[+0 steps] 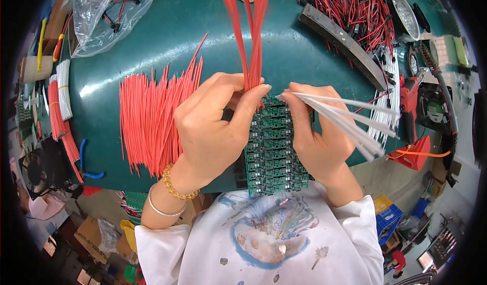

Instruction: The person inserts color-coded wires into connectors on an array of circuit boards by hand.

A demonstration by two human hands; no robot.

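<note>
My left hand (215, 120) is closed round a bunch of red wires (252, 41), their stripped tips pointing away from me. In a pinch, my right hand (319, 128) grips several white wires (350, 117) that fan out to the right. Both hands meet over the far end of a green circuit board panel (276, 153), made of rows of small boards, at the table's near edge. The fingertips hide where the wire ends meet the panel. Left of my left hand lies a wide row of loose red wires (152, 120).
A dark metal bar (342, 46) lies before a heap of red and black wires (355, 11) at the far right. White wires (388, 92), a red hand tool (409, 100) and a fan (433, 107) sit along the right. A clear plastic bag (101, 26) lies far left.
</note>
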